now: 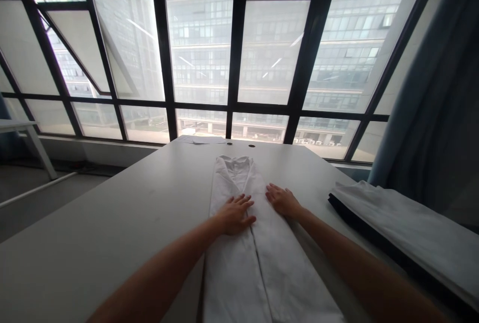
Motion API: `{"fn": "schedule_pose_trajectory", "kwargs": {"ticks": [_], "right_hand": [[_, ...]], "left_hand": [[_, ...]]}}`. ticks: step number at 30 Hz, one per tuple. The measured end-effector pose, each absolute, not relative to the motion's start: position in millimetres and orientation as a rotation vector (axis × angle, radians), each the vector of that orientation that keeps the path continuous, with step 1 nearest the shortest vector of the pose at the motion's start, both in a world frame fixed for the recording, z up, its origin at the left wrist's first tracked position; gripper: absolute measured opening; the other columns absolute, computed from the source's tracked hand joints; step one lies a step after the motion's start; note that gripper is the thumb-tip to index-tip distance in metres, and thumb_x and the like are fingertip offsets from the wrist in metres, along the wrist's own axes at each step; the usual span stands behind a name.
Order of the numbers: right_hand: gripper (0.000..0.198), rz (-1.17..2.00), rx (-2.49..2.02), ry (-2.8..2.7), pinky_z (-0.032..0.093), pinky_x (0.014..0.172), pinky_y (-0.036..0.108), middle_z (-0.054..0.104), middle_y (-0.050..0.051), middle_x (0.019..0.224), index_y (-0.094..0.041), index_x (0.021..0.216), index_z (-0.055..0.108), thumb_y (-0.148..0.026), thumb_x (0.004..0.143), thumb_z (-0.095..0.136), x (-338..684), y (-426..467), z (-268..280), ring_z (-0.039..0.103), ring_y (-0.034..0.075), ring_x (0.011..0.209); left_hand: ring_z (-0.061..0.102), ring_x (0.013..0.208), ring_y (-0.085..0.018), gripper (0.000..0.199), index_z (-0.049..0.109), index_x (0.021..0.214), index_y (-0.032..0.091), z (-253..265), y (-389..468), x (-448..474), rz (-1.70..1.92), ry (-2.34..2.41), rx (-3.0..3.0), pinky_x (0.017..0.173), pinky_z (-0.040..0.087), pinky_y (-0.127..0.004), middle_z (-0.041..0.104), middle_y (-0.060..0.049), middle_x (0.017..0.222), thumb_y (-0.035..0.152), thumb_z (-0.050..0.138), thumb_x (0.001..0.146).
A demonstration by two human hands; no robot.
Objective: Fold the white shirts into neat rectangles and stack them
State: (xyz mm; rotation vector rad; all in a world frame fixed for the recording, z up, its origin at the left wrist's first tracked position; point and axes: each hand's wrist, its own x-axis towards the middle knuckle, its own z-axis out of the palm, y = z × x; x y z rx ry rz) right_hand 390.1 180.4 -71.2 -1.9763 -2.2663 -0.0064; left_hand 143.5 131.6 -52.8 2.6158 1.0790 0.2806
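Note:
A white garment with a collar, like a shirt or lab coat (239, 273), lies lengthwise on the white table, folded narrow. Its collar points away from me, and a dark line runs down its front. My left hand (235, 215) rests flat on the upper front, fingers spread. On the garment's right edge lies my right hand (283, 200), palm down with the fingers stretched out. Neither hand grips the cloth.
The white table (149, 213) reaches toward the large window (200, 49). At the right lies a stack of folded white and dark cloth (411, 223). Papers (202, 140) lie at the far edge near two round holes. A blue curtain (419, 93) hangs at the right.

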Motion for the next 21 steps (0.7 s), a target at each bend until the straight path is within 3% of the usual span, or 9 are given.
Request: {"fn": "schedule_pose_trajectory", "kwargs": {"ticks": [6, 13, 21], "right_hand": [[0.067, 0.19, -1.741, -2.461, 0.016, 0.118, 0.05, 0.023, 0.011, 0.161, -0.02, 0.153, 0.032, -0.056, 0.097, 0.033, 370.3, 81.9, -48.1, 0.022, 0.026, 0.148], [0.066, 0.249, -1.405, -2.667, 0.009, 0.12, 0.049, 0.025, 0.009, 0.16, -0.02, 0.153, 0.031, -0.056, 0.097, 0.032, 328.6, -6.7, -44.6, 0.017, 0.025, 0.149], [0.071, 0.263, -1.528, -2.615, 0.009, 0.121, 0.046, 0.019, 0.01, 0.161, -0.016, 0.156, 0.022, -0.058, 0.099, 0.023, 338.2, -38.1, -49.8, 0.013, 0.023, 0.15]], "left_hand": [[0.014, 0.149, -0.026, 0.075, 0.026, 0.154, 0.016, -40.8, 77.1, 120.1, 0.16, 1.03, 2.641, 0.12, 0.013, -0.048, 0.02, -0.013, 0.16, 0.063, 0.03, 0.096], [0.01, 0.15, -0.027, 0.076, 0.021, 0.155, 0.013, -57.4, -7.6, 117.3, 0.126, 1.022, 2.8, 0.12, 0.008, -0.051, 0.017, -0.014, 0.161, 0.062, 0.026, 0.097], [0.014, 0.149, -0.024, 0.069, 0.026, 0.154, 0.015, -50.3, -31.6, 102.4, 0.219, 1.151, 2.724, 0.12, 0.012, -0.046, 0.02, -0.011, 0.161, 0.057, 0.025, 0.099]]}}
